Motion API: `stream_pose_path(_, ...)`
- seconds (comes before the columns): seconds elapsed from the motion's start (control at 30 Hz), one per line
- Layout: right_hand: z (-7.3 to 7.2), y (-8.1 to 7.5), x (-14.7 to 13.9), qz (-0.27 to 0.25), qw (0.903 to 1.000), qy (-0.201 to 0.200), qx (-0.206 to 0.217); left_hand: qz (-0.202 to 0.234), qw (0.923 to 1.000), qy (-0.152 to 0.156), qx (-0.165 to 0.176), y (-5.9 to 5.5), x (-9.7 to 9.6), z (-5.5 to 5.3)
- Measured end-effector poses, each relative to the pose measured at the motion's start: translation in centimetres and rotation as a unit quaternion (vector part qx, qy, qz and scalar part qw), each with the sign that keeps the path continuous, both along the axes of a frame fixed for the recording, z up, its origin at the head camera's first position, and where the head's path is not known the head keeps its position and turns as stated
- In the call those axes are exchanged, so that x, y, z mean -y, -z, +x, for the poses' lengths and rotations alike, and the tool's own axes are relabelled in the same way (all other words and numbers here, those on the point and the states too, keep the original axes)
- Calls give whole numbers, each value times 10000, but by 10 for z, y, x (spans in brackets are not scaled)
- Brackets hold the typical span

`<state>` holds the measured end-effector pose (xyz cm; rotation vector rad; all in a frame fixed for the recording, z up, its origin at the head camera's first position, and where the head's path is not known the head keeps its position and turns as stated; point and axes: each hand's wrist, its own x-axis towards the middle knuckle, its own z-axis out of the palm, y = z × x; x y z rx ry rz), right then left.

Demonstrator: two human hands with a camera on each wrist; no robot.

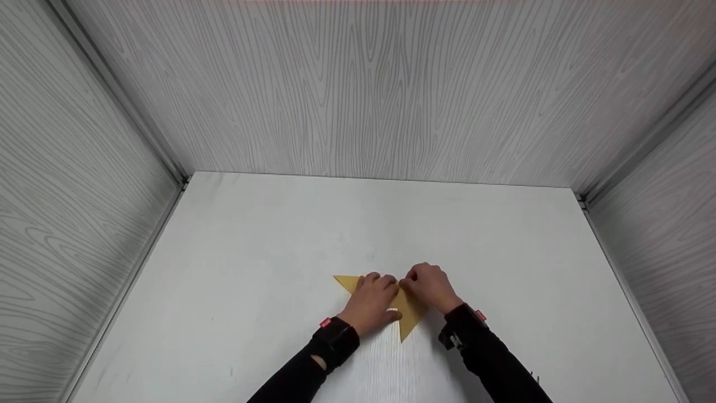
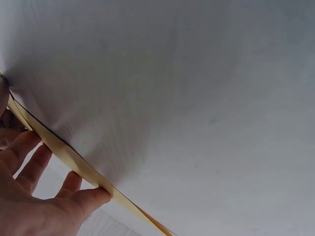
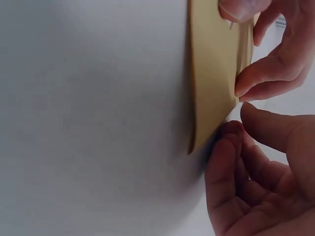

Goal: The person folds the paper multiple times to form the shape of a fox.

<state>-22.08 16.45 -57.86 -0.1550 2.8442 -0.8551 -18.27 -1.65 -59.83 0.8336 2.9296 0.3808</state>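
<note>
A folded sheet of yellow paper lies on the white table, one pointed corner toward the left and another toward the person. My left hand rests on it with spread fingers; in the left wrist view those fingertips press along the folded paper strip. At the paper's far edge, my right hand has its thumb and curled fingers close together. The right wrist view shows this thumb and the fingers at the paper's edge, beside the left fingertips. The palm side of the left hand is hidden in the head view.
The white tabletop extends around the paper. Grey wood-grain panels stand at the back, the left and the right. Black sleeves and wrist-worn cameras cover both forearms.
</note>
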Motion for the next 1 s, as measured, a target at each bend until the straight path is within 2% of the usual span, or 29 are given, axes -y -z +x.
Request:
stream_pose_path(0.17, -4, -4, 4, 140, 9995, 60, 282, 67, 10000, -38, 63, 2, 0, 0)
stream_pose_path(0.33, -8, -5, 6, 206, 9989, 123, 404, 39, 10000, -61, -51, 2, -2, 0)
stream_pose_path(0.43, -11, -6, 6, 265, 9988, 53, 420, 39, 10000, -81, -35, 2, -1, 0)
stream_pose_path(0.7, -16, -9, 1, 215, 9964, -96, 818, 152, 9998, -70, 84, -2, -2, 0)
stream_pose_path(1.0, -17, -12, -8, 488, 9908, -448, 1181, 270, 9996, -71, 59, -2, 0, 0)
